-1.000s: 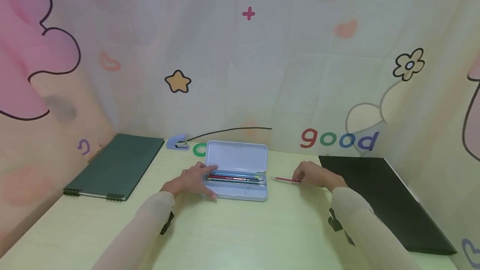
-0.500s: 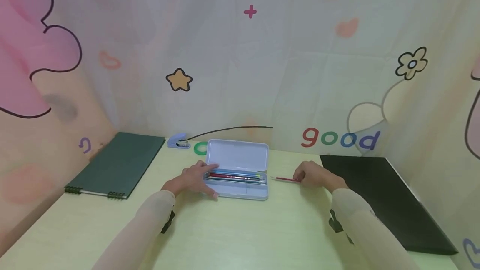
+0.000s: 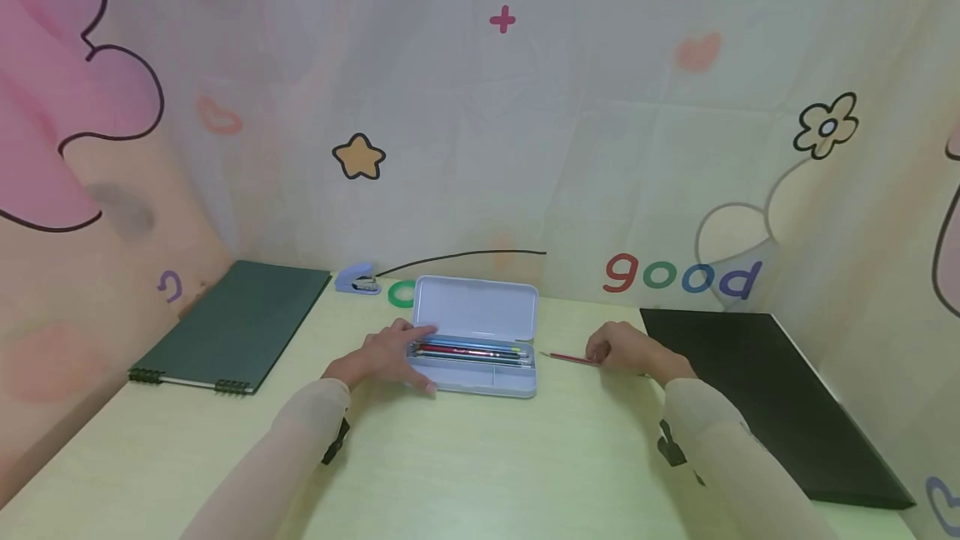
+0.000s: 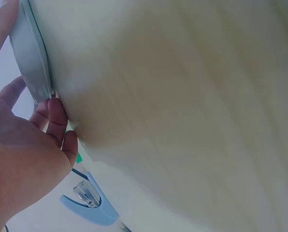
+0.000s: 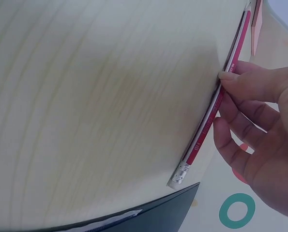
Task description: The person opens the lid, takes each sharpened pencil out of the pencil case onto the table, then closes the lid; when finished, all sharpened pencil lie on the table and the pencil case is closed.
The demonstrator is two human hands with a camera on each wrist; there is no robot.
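Note:
A pale blue pencil case lies on the table with its lid raised. Several pencils fill its back compartment. My left hand holds the case's left end, thumb at the front edge and index finger at the lid's base. In the left wrist view, that hand's fingertips curl against the edge of the case. To the right of the case, my right hand pinches a red pencil between thumb and fingers. Its sharpened tip points toward the case, while its white eraser end shows in the right wrist view.
Behind the left hand stand a light blue stapler and a green roll of tape. A dark green spiral notebook lies at the left. On the right is a large flat black panel. A printed curtain hangs along the back.

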